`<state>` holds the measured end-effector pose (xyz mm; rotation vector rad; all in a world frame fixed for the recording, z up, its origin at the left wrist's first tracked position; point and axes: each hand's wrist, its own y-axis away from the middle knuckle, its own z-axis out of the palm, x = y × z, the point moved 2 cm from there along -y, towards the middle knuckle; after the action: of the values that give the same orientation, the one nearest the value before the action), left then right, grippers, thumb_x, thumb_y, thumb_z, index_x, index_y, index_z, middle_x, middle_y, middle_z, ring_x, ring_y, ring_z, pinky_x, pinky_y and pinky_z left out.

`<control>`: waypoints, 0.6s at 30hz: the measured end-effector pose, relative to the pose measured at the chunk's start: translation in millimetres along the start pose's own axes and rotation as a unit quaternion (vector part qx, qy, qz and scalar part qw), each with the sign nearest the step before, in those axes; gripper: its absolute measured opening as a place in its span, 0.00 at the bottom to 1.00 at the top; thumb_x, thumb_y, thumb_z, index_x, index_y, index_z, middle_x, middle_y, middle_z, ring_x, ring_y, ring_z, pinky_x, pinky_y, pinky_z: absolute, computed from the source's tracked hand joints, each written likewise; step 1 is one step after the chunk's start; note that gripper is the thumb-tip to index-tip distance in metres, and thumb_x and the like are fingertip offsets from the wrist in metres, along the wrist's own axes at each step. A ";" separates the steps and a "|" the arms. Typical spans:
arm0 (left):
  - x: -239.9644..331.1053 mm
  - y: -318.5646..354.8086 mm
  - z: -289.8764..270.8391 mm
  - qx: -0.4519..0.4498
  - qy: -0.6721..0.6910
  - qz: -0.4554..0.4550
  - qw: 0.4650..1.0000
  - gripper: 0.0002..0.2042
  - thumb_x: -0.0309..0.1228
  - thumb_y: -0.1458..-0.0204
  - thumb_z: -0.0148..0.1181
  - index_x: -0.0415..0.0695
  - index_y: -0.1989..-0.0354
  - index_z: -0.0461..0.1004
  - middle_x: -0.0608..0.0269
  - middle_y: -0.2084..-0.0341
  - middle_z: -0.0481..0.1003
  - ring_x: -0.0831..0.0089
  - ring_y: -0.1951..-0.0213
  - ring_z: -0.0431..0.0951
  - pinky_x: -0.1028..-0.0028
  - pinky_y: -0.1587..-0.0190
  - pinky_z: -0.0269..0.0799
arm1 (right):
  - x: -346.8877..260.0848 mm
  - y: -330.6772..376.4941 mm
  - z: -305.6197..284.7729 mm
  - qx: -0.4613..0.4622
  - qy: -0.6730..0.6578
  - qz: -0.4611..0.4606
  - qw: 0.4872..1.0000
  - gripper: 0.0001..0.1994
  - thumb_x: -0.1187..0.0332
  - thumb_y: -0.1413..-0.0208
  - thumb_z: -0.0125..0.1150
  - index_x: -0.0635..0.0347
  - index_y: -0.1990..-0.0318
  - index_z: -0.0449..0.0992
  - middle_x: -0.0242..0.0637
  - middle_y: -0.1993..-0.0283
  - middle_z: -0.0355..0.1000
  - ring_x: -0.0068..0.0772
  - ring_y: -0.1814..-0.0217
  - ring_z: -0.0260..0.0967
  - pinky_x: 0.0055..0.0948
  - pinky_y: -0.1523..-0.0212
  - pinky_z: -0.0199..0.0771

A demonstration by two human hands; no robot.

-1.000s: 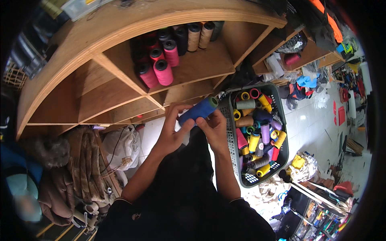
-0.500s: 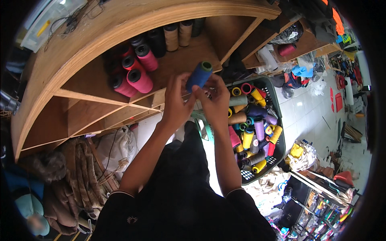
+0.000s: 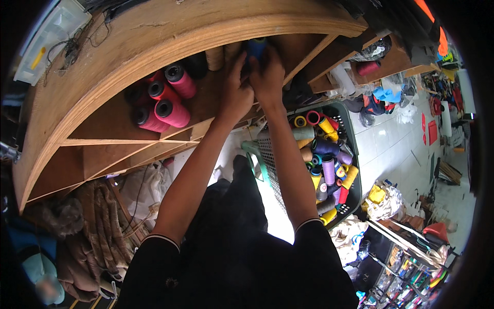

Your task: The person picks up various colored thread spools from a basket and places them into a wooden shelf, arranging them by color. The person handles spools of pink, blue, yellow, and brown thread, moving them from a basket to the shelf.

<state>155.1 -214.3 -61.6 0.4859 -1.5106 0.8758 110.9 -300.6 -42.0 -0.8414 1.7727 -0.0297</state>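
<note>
Evidently, a blue spool [image 3: 256, 48] is held inside the wooden shelf [image 3: 128, 77], directly ahead of the right hand [image 3: 268, 77] and just right of the tan spools [image 3: 215, 57]; its long axis is set roughly in line with theirs (the lower end is partly hidden). It is reached most closely by the right hand, whose narrowed grasp is wrapped along its right side. The left hand [image 3: 238, 95] is placed just beside it, fingers partly extended; whether the spool is touched there cannot be told. Pink spools [image 3: 172, 113] are grouped further left.
</note>
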 end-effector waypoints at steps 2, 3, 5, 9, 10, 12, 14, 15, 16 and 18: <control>-3.7 -2.7 0.3 0.011 -0.012 0.004 1.000 0.30 0.09 0.50 0.46 0.37 0.35 0.60 0.50 0.39 0.64 0.61 0.36 0.64 0.68 0.36 0.62 | 0.9 -3.3 2.4 -0.007 0.001 0.001 1.000 0.20 0.75 0.48 0.58 0.69 0.46 0.69 0.60 0.51 0.71 0.65 0.49 0.68 0.49 0.48 0.68; -2.9 -5.0 0.6 0.014 -0.019 0.008 1.000 0.30 0.09 0.51 0.46 0.37 0.35 0.61 0.50 0.39 0.64 0.61 0.36 0.63 0.68 0.36 0.62 | -0.3 -5.1 2.4 -0.011 0.006 -0.002 1.000 0.20 0.75 0.48 0.58 0.69 0.46 0.69 0.60 0.51 0.71 0.65 0.48 0.68 0.49 0.48 0.68; -0.3 -5.3 0.9 0.015 -0.063 0.025 0.998 0.30 0.09 0.52 0.46 0.36 0.36 0.62 0.49 0.39 0.64 0.61 0.36 0.64 0.69 0.36 0.62 | -2.6 -8.3 2.0 -0.018 0.016 -0.009 1.000 0.20 0.75 0.47 0.58 0.69 0.46 0.69 0.60 0.51 0.71 0.65 0.48 0.68 0.49 0.48 0.68; 2.5 -7.5 -1.9 0.013 -0.132 0.044 0.990 0.30 0.09 0.55 0.48 0.36 0.38 0.65 0.46 0.39 0.64 0.59 0.37 0.65 0.70 0.37 0.63 | 1.9 -9.4 4.0 -0.024 0.036 -0.034 0.999 0.20 0.75 0.47 0.58 0.69 0.46 0.69 0.60 0.51 0.71 0.65 0.47 0.68 0.49 0.48 0.69; 2.1 -7.9 -2.0 0.015 -0.138 0.053 0.989 0.30 0.09 0.55 0.48 0.36 0.38 0.64 0.45 0.40 0.64 0.59 0.37 0.65 0.70 0.38 0.64 | 3.7 -9.6 4.7 -0.025 0.037 -0.042 0.998 0.20 0.75 0.47 0.58 0.68 0.46 0.69 0.60 0.51 0.71 0.65 0.47 0.68 0.49 0.47 0.69; 4.3 -7.8 -0.8 0.017 -0.150 0.070 0.986 0.31 0.09 0.55 0.48 0.36 0.38 0.64 0.45 0.40 0.65 0.59 0.38 0.66 0.70 0.39 0.65 | 10.6 -9.0 6.1 -0.011 0.040 -0.053 0.998 0.18 0.74 0.47 0.58 0.67 0.48 0.70 0.58 0.54 0.72 0.63 0.50 0.70 0.47 0.50 0.71; 7.4 -5.0 1.4 0.003 -0.133 0.038 0.990 0.31 0.09 0.55 0.47 0.36 0.37 0.62 0.45 0.40 0.65 0.59 0.38 0.67 0.70 0.39 0.65 | 20.1 -6.3 7.1 0.020 0.041 -0.057 0.997 0.14 0.73 0.47 0.60 0.65 0.53 0.72 0.54 0.60 0.75 0.58 0.56 0.75 0.43 0.57 0.75; 9.0 -5.1 0.4 -0.002 -0.127 0.023 0.992 0.32 0.09 0.55 0.47 0.36 0.36 0.62 0.45 0.40 0.65 0.59 0.38 0.67 0.70 0.39 0.65 | 16.6 -5.5 7.0 0.023 0.050 -0.047 0.997 0.14 0.73 0.48 0.60 0.65 0.53 0.72 0.53 0.60 0.76 0.57 0.56 0.75 0.42 0.57 0.75; 6.5 -5.4 0.0 -0.001 -0.119 0.015 0.993 0.32 0.08 0.55 0.46 0.36 0.36 0.61 0.45 0.40 0.65 0.59 0.38 0.67 0.70 0.39 0.66 | 12.4 -3.8 5.3 0.025 0.060 -0.037 0.997 0.14 0.73 0.48 0.61 0.65 0.53 0.72 0.53 0.60 0.76 0.56 0.56 0.76 0.41 0.57 0.76; -0.5 -6.9 -0.8 -0.002 -0.100 0.002 0.995 0.32 0.08 0.55 0.46 0.37 0.36 0.61 0.45 0.40 0.65 0.60 0.38 0.67 0.70 0.40 0.66 | 8.9 -2.3 4.2 0.024 0.074 -0.023 0.997 0.16 0.73 0.48 0.62 0.65 0.52 0.72 0.52 0.61 0.77 0.54 0.57 0.77 0.40 0.57 0.77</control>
<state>160.8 -218.0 -60.5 0.5826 -1.6959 0.8470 114.6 -305.6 -50.0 -0.8647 1.8821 -0.1680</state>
